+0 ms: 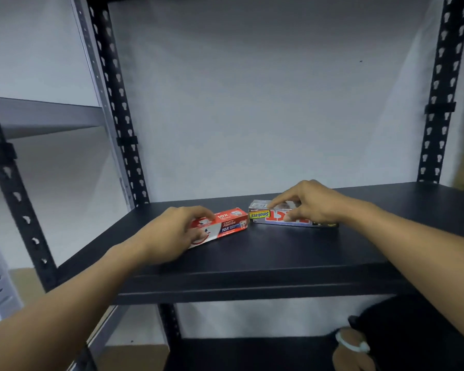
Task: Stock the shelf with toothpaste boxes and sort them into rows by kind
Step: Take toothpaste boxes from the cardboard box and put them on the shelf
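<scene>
White plain wall (pixel 252 103) backs a black metal shelf board (pixel 279 258) hung between slotted black uprights (pixel 118 103); only two boxes lie on that board, both about midway across it and midway back from its front edge.

On the left half of the board lies a red-and-white cardboard toothpaste box (pixel 225 223), skewed to the front edge; the left hand (pixel 169 234) grips its near end, fingers (pixel 198 211) curled over the top. On the right half lies a silver cardboard toothpaste box with a yellow "Smokers" label (pixel 279 219), its print upside down; the right hand (pixel 311 204) pinches it from above, fingers (pixel 277 203) on the top face and thumb on the front.

Several slips look possible. The two kinds sit almost end to end, so they may settle as one mixed row rather than two; the cause would be both hands closing toward the board's middle. Light card likely slides easily on the smooth board, so a nudge from either hand could knock the neighbour crooked; the red box may be left slanted; the silver one may stay with its label inverted.
</scene>
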A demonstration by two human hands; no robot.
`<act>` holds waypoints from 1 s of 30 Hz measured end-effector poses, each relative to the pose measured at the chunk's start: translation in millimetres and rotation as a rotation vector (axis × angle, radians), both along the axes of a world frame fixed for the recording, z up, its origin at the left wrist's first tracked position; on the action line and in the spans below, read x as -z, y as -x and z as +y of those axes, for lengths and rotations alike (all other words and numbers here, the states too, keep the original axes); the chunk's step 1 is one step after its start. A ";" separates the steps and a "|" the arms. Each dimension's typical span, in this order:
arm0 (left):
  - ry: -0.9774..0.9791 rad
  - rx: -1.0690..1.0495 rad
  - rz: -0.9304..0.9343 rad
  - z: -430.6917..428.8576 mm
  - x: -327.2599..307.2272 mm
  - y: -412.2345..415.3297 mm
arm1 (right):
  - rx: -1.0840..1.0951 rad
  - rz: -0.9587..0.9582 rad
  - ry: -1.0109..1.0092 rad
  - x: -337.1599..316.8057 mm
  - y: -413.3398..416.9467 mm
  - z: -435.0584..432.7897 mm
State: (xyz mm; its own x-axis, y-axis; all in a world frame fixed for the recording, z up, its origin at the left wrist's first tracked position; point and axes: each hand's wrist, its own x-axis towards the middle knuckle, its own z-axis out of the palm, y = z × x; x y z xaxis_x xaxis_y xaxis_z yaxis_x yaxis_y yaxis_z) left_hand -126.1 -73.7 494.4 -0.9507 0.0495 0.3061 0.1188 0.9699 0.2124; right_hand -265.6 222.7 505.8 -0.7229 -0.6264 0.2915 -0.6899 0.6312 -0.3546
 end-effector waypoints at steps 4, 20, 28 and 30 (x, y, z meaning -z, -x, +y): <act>0.032 -0.031 -0.014 -20.5 -5.3 28.0 | 0.021 -0.026 0.017 -3.9 46.3 -29.2; 0.254 -0.255 0.148 -74.6 8.6 147.9 | 0.110 0.093 0.134 24.6 155.2 -53.2; 0.194 -0.269 0.238 -86.0 17.6 165.9 | 0.155 0.080 0.166 23.7 155.6 -51.1; 0.144 -0.267 0.236 -86.6 18.3 166.1 | 0.163 0.084 0.162 24.2 155.2 -51.3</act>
